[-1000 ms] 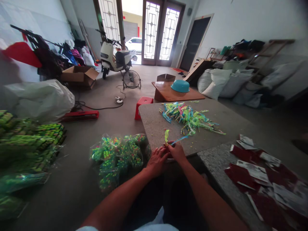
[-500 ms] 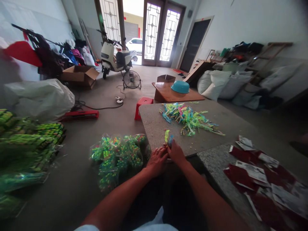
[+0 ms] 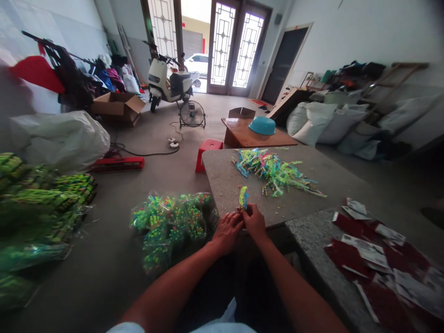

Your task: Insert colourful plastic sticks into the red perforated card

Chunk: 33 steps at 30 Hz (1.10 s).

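A small bundle of plastic strips [image 3: 243, 196], yellow-green and blue, stands upright at my fingertips, over the near edge of the grey stone table [image 3: 218, 178]. My right hand [image 3: 255, 223] pinches its lower part between thumb and fingers. Coming from the left, my left hand [image 3: 227, 231] has its fingers bent toward the same lower end, the fingertips meeting the right hand there. The very bottom of the bundle is hidden by the fingers. Further back on the table lies a loose pile of similar coloured strips [image 3: 277, 171], some with thin striped sticks.
Clear bags of green, colourful pieces [image 3: 169, 226] stand on the floor at left, beside green packs [image 3: 45, 199]. Dark red packets [image 3: 357, 249] lie on a speckled slab at right. Beyond are a red stool [image 3: 208, 150], a wooden table with a blue basin [image 3: 262, 125], a fan and a scooter.
My right hand has turned slightly and shifted down and right, so more of the blue strip shows. My left hand stays nearly in place. The view has shifted slightly.
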### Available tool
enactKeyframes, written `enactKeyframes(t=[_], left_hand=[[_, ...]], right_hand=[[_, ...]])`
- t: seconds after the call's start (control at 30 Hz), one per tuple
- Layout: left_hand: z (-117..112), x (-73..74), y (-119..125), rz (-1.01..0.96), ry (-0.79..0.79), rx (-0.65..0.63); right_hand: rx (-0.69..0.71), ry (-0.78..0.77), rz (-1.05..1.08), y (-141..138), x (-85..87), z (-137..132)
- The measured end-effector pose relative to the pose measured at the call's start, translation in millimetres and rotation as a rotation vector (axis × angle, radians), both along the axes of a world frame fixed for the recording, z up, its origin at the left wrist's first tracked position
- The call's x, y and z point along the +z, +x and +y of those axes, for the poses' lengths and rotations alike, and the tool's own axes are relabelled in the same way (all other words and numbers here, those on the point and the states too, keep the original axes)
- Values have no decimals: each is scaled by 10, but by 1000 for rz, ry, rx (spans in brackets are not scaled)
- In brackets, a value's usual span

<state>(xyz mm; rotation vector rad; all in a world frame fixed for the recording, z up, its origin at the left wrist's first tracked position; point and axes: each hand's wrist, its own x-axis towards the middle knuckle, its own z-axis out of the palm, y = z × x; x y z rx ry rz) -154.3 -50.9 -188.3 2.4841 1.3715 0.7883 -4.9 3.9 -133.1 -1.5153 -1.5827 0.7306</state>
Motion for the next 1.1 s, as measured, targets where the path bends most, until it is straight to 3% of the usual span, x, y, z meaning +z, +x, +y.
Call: enactKeyframes(t=[0.47,0.83,1.1], left_hand=[[-21,41,-4,-13,-6,3],[-9,-12,11,-10,3,14],[-24,125,2,27,5,11]], right_hand=[[-37,-6,13,9,-85,-5],[31,23,-345,4,-82,40],[78,38,-507,-1,43,72]])
